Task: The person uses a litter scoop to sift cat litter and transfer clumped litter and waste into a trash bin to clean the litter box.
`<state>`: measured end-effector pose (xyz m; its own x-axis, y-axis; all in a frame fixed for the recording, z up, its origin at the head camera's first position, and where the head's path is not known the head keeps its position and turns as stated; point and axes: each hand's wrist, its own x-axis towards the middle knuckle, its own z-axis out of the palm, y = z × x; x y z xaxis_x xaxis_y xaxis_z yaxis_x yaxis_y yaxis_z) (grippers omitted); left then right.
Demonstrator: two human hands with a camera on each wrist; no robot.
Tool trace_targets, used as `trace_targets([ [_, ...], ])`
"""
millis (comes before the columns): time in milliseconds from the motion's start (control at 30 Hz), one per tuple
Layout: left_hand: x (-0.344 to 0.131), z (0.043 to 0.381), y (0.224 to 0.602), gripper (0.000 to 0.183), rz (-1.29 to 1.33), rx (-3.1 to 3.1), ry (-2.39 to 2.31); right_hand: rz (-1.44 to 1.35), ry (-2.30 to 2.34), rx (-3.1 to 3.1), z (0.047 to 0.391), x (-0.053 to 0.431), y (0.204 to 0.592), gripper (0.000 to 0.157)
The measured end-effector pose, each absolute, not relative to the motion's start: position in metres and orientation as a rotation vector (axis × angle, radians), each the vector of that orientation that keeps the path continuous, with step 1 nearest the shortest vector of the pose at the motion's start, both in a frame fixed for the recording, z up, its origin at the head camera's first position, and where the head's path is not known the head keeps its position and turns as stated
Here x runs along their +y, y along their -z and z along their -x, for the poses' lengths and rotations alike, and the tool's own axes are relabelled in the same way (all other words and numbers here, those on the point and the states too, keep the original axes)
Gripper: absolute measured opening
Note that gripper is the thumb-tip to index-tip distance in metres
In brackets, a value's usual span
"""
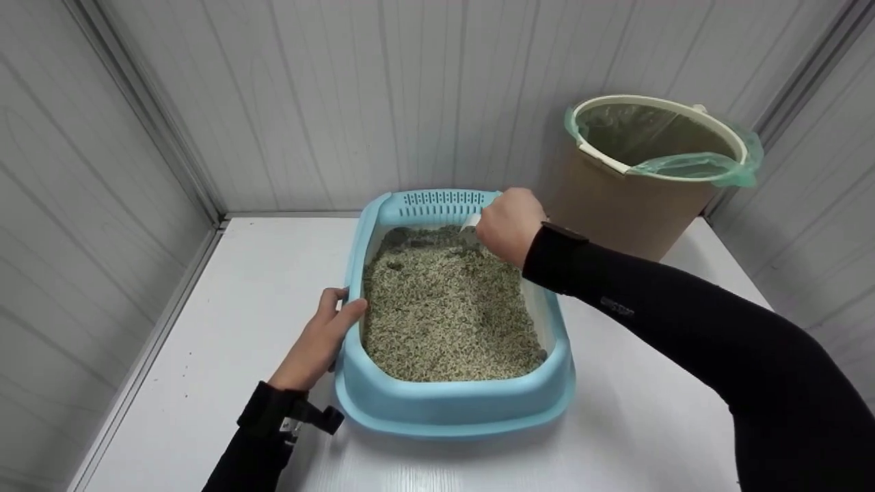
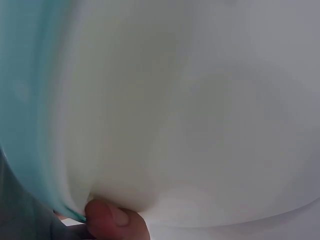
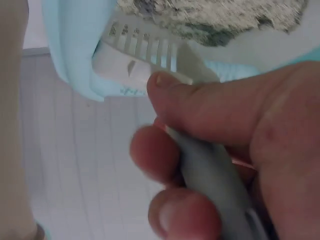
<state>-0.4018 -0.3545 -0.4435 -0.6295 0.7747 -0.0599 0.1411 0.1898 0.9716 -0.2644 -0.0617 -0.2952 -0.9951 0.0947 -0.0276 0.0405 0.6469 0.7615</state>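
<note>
A light-blue litter box (image 1: 454,406) full of grainy beige-green litter (image 1: 431,307) stands on the white table. My left hand (image 1: 320,338) grips its left rim, thumb on top and fingers around the outside. In the left wrist view, a fingertip (image 2: 116,220) presses at the edge of the pale wall. Over the far right corner, my right hand (image 1: 511,224) holds a slotted litter scoop (image 3: 145,52) by its grey handle (image 3: 212,175). The scoop's white head tilts down beside the box's inner wall, and darker litter lies near it at the back.
A tan trash bin (image 1: 615,212) lined with a thin green bag (image 1: 690,164) stands at the back right, close to my right forearm. White panel walls (image 1: 328,102) enclose the table (image 1: 225,307) behind and at both sides.
</note>
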Motion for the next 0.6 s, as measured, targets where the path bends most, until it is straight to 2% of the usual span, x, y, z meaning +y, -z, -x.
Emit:
trace_targets([
  [333,-0.356,0.401,0.444,0.061,-0.840,1.907,-1.489,-0.511,-1.261,2.424,0.336,-0.072,0.315,0.044],
  [500,-0.355,0.401,0.445,0.061,-0.837,1.899,-1.494,-0.630,-1.208,2.348,0.364,-0.065,0.329,0.049],
  [600,-0.356,0.402,0.444,0.062,-0.835,1.920,-1.477,-0.605,-1.169,2.359,0.374,-0.059,0.332,0.052],
])
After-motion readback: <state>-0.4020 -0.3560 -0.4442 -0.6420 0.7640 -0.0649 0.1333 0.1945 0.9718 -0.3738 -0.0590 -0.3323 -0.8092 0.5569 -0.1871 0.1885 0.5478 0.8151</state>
